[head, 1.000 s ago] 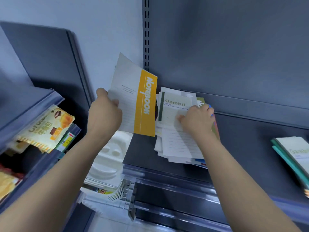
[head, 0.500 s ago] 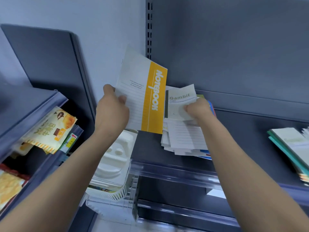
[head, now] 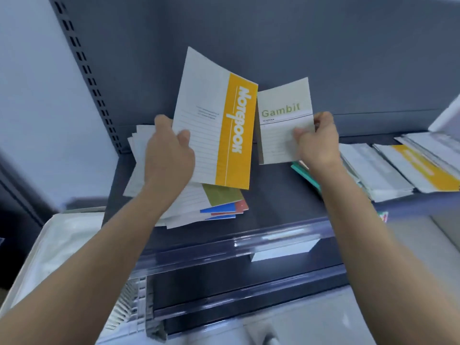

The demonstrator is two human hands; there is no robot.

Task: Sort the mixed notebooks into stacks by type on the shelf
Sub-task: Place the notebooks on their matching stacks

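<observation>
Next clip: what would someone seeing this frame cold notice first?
The yellow-banded notebook held up in the left hand at centre stands out, with the smaller Gambit notebook pinched in the right hand just beside it. Under the left hand a messy mixed pile lies on the dark shelf, and neater stacks sit further right.

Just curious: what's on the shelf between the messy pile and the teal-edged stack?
Nothing: the head view shows bare dark shelf between the mixed pile and the teal-edged stack.
</observation>
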